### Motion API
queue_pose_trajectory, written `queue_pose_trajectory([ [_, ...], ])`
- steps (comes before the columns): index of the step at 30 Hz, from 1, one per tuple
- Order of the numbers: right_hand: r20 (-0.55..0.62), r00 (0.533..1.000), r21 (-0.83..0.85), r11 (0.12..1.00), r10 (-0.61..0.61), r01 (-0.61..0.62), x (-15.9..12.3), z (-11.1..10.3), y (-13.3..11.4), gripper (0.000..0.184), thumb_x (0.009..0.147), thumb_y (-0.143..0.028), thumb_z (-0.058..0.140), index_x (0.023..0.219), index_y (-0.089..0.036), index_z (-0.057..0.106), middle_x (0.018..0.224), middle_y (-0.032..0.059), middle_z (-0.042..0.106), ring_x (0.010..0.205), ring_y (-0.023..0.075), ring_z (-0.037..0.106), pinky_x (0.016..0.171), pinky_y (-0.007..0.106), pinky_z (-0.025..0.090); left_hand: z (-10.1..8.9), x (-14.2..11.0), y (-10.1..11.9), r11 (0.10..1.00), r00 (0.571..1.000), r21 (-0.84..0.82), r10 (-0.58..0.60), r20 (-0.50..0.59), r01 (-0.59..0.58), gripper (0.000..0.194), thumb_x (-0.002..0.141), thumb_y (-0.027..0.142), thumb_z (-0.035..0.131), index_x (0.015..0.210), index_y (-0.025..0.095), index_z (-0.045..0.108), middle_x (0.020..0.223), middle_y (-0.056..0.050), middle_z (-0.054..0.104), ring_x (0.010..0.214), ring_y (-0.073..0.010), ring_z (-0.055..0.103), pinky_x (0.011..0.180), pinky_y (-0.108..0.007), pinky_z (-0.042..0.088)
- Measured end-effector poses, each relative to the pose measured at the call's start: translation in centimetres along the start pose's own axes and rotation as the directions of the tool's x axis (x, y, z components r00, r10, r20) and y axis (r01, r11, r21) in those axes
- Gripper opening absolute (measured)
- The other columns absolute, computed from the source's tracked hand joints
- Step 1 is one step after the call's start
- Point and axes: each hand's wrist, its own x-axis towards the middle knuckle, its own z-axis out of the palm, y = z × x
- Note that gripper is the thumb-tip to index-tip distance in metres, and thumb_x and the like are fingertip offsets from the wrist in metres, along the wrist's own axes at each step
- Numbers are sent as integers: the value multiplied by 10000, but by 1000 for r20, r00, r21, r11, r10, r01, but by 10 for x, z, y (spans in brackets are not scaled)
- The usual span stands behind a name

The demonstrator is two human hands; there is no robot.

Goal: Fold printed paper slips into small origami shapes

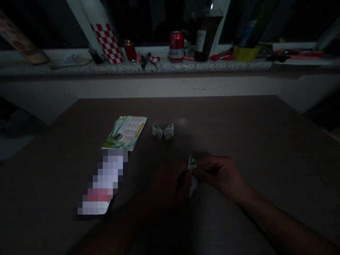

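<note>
Over woodgrain tbl (239, 120), L hand (170, 180) & R hand (221, 173) pinch pointy folded paper (193, 185).

- A speckled windowsill (159, 68) ran below dark window panes (140, 24).
- On it stood a white bottle with red checks (107, 42).
- A red jar (130, 51) was near this bottle.
- A red-and-silver drink can (176, 46) stood near a dark, labelled bottle (209, 40).
- A yellow object (244, 54) hid the foot of a green bottle (256, 24).

Two hands (225, 175), three folded papers (193, 186), one card stack (126, 132), one phone (107, 180), one can (176, 44)
</note>
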Motion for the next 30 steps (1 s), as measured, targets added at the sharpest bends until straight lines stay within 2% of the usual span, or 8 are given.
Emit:
queue_pose_trajectory([
  [4, -22, 1000, -56, 998, -20, 19, -1, 1, 2, 158, 746, -285, 712, 663, -158, 669, 619, 22, 675, 558, 126, 612, 526, 234, 487, 1, -3, 0, 999, 1000, 45, 22, 7, -23, 176, 864, 178, 455, 688, 177, 450, 596, 33, 453, 497, -94, 403, 491, -231, 240],
  [7, -19, 1000, -24, 1000, -14, 13, 0, 3, 3, 121, 750, -274, 710, 712, -162, 686, 653, 24, 699, 578, 125, 637, 543, 227, 501, 1, -3, -1, 999, 1000, 36, -1, 8, 1, 182, 860, 188, 464, 679, 180, 452, 589, 38, 445, 498, -95, 399, 497, -233, 241],
  [12, -27, 999, 53, 998, 27, -25, 0, 6, 4, 173, 735, -276, 749, 868, -177, 697, 715, 14, 723, 654, 129, 678, 601, 221, 530, -4, 1, -2, 983, 994, -150, -97, 42, 102, 245, 896, 227, 441, 656, 180, 464, 576, 40, 445, 511, -100, 414, 508, -230, 282],
  [15, 9, 1000, 72, 997, 21, -21, 0, 5, 4, 187, 750, -303, 746, 891, -186, 708, 733, 15, 727, 686, 138, 690, 641, 240, 554, -6, 2, -1, 963, 991, -234, -119, 68, 132, 312, 939, 276, 380, 656, 181, 469, 590, 30, 461, 532, -111, 437, 524, -240, 306],
  [19, 61, 998, 72, 997, -8, 4, -1, 3, 4, 209, 776, -312, 726, 946, -192, 721, 843, 48, 749, 794, 167, 706, 730, 286, 575, -5, 3, -2, 957, 986, -238, -151, 72, 164, 324, 934, 302, 380, 648, 185, 476, 589, 24, 471, 537, -124, 447, 523, -251, 312],
  [23, 103, 994, 78, 997, -20, 12, -2, 3, 2, 231, 783, -263, 723, 1007, -205, 723, 891, 45, 755, 829, 164, 701, 741, 280, 569, -5, 3, -3, 949, 984, -266, -145, 104, 168, 309, 939, 311, 377, 703, 176, 524, 649, 3, 547, 594, -138, 502, 573, -260, 358],
  [30, 140, 989, 71, 997, -42, 33, -3, 1, 1, 252, 820, -207, 686, 1071, -224, 711, 946, 28, 753, 865, 148, 691, 753, 245, 551, -8, 4, -3, 954, 989, -262, -125, 82, 143, 282, 915, 324, 439, 703, 168, 541, 629, 15, 519, 579, -128, 488, 550, -255, 339],
])
